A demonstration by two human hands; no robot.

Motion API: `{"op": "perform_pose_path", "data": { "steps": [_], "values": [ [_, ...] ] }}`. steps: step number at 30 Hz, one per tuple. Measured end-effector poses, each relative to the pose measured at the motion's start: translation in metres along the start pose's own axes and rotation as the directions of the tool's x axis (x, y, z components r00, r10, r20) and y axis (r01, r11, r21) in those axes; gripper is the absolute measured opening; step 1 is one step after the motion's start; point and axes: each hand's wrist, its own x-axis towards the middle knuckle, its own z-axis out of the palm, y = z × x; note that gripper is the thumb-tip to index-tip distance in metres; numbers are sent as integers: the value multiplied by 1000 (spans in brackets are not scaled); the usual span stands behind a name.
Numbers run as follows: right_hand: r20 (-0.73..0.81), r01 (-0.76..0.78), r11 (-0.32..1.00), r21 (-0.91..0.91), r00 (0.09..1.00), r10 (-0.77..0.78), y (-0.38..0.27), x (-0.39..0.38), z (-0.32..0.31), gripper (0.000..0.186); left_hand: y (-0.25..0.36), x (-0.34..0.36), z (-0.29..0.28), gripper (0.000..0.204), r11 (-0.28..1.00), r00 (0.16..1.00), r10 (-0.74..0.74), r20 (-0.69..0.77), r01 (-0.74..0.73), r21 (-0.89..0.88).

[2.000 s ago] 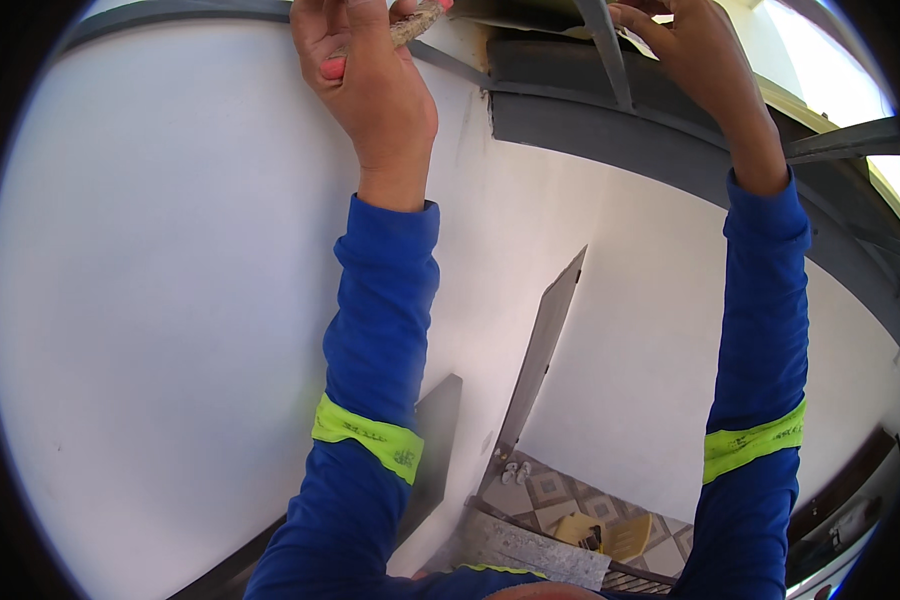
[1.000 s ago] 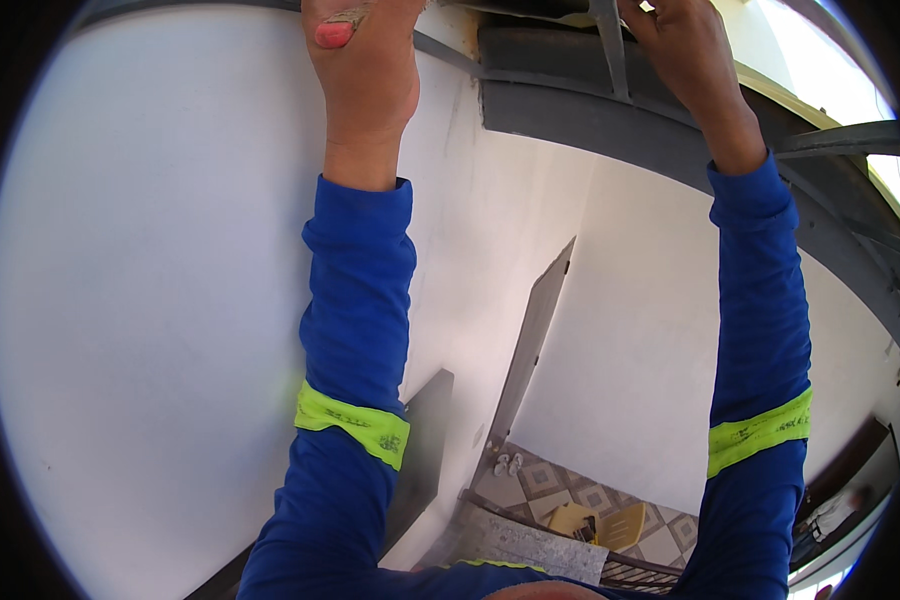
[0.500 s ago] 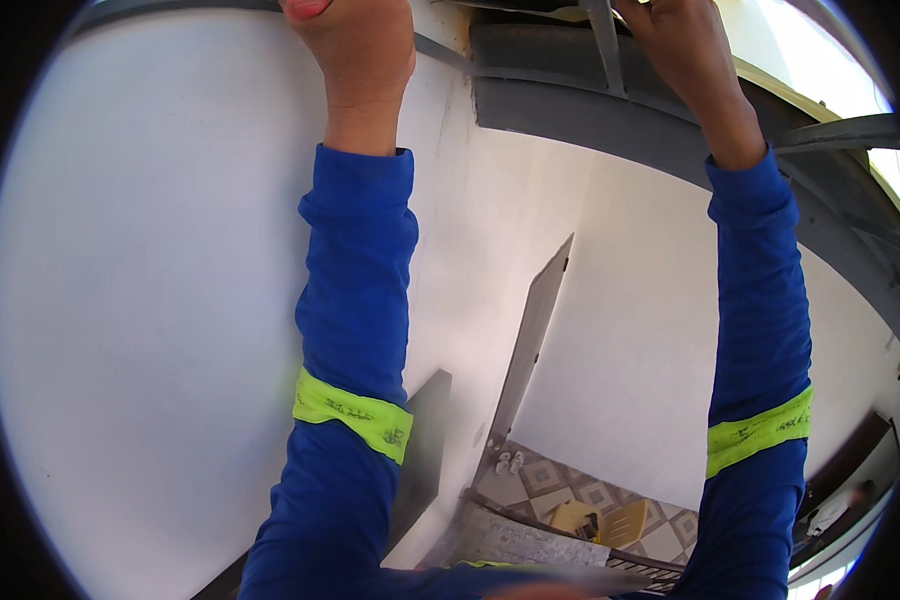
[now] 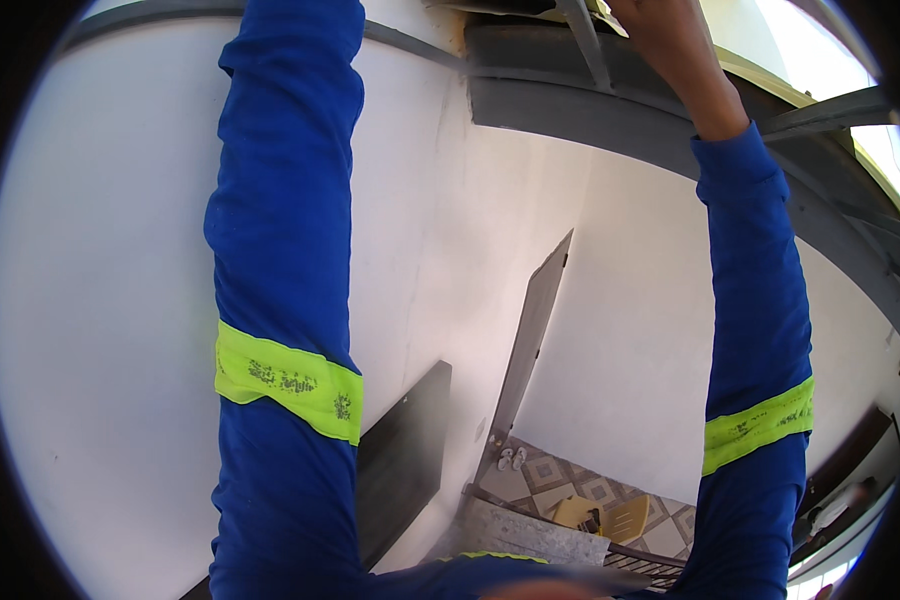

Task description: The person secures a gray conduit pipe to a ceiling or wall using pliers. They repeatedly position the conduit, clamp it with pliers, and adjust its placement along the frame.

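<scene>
Both my arms, in blue sleeves with yellow-green bands, reach up toward the top of the view. My left sleeve (image 4: 285, 180) runs past the upper edge, so my left hand is out of sight. My right hand (image 4: 675, 50) is raised at the top, beside a grey metal brace (image 4: 585, 45). Its fingers are cut off by the upper edge, and I cannot see whether they hold anything. Just beyond the right wrist runs a grey metal beam (image 4: 580, 110) under the roof opening.
A white wall (image 4: 110, 260) fills the left side. Far below are a grey door (image 4: 535, 340), a patterned tile floor (image 4: 545, 475), a yellow plastic chair (image 4: 625, 518), a pair of light shoes (image 4: 512, 459) and a dark railing (image 4: 645, 565). A dark flat panel (image 4: 410, 450) stands against the wall.
My left arm has stretched farther up and moved left, taking the hand out of view. My right hand has shifted slightly up and left.
</scene>
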Motion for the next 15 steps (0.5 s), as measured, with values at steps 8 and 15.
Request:
{"op": "perform_pose_path", "data": {
  "steps": [8,15],
  "values": [
    [11,-77,997,3,997,77,-2,-1,0,14,0,-81,-13,21,947,949,315,-9,-314,67],
    [12,-55,998,9,998,55,-6,-1,-2,15,0,-93,-12,35,731,796,596,-111,-479,485]
  ]
}}
